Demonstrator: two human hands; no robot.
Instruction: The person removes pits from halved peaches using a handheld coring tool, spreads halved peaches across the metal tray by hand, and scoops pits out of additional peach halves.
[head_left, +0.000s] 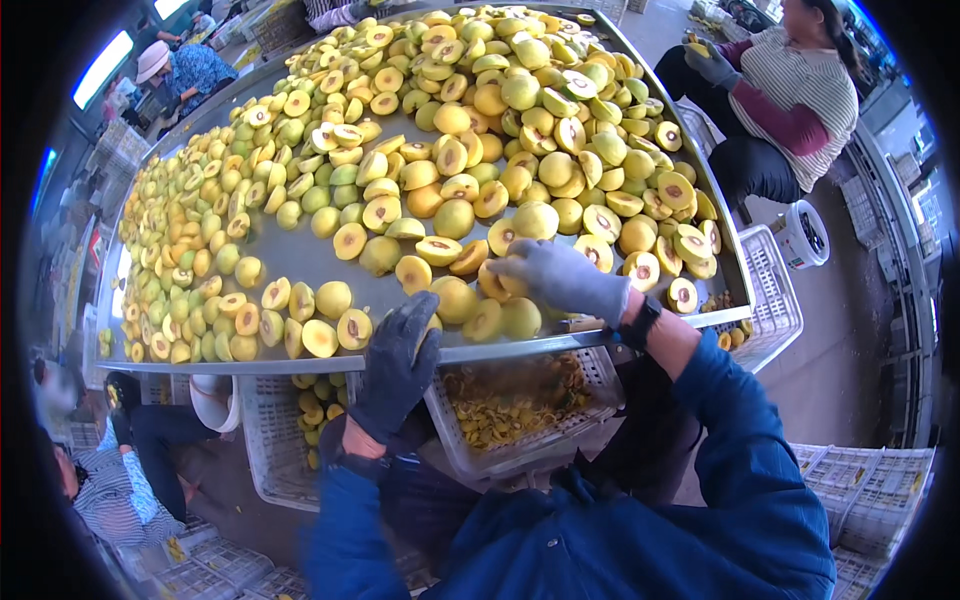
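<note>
Halved yellow-green stone fruits, many with brown pits or pit hollows showing, lie heaped on a metal-rimmed sorting table. My left hand, in a dark glove, is at the table's near rim, closed around a piece of fruit that mostly hides behind the fingers. Over the near edge of the heap reaches my right hand, in a grey glove. Its fingertips rest on a fruit half; whether they grip it is not clear. A dark band circles the right wrist.
Below the rim, a plastic crate holds yellow scraps. Another crate with fruits stands left of it, beside a white bucket. A person sits at right near a crate and bucket. Another person sits at left.
</note>
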